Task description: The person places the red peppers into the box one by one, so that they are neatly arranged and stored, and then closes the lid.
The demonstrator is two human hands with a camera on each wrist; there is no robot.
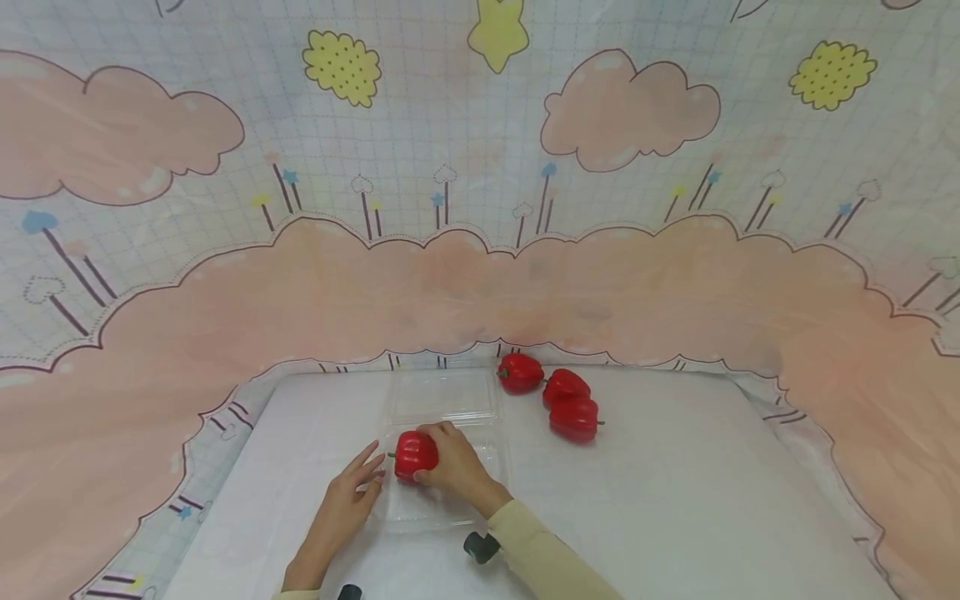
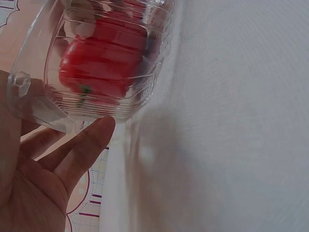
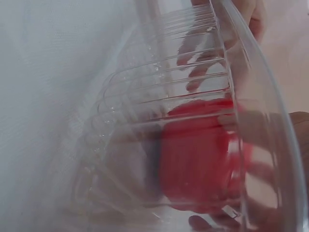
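One pale sleeve (image 1: 551,550) is showing nearest; the right hand (image 1: 457,465) is gripping a pepper (image 1: 412,456) inside the clear box (image 1: 438,518); the left hand (image 1: 347,500) is hanging by its left edge, fingers spread; work is seemingly standing at an early stage, three other peppers (image 1: 574,419) lying outside on the table (image 1: 675,500), the lid (image 1: 441,398) lying open; the held pepper is looking red, glossy, blocky, its green stem pointing left.

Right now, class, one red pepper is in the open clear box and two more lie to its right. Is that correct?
Not two: the head view shows three peppers to the right of the box. One red pepper is indeed in the open clear box.
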